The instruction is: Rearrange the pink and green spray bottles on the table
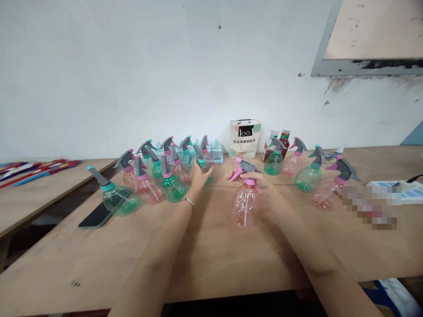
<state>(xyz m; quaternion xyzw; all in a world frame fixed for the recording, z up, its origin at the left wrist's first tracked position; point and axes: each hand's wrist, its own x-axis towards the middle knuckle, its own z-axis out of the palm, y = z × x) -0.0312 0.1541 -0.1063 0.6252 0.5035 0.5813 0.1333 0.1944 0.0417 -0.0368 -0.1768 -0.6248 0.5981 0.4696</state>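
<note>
Left hand [200, 177] at a rounded green plastic bottle [202, 163], grip unclear; right hand [259, 181] snug round a ribbed pink bottle [245, 204]

- Left arm [165, 246] bare, reaching forward and slanting right toward the wrist [188, 201].
- Left hand [199, 178] — thumb spread to the right, away from the fingers.
- Right arm [299, 229] bare, slanting left as it extends forward.
- Right hand [261, 181] — curled in a closed grip.
</note>
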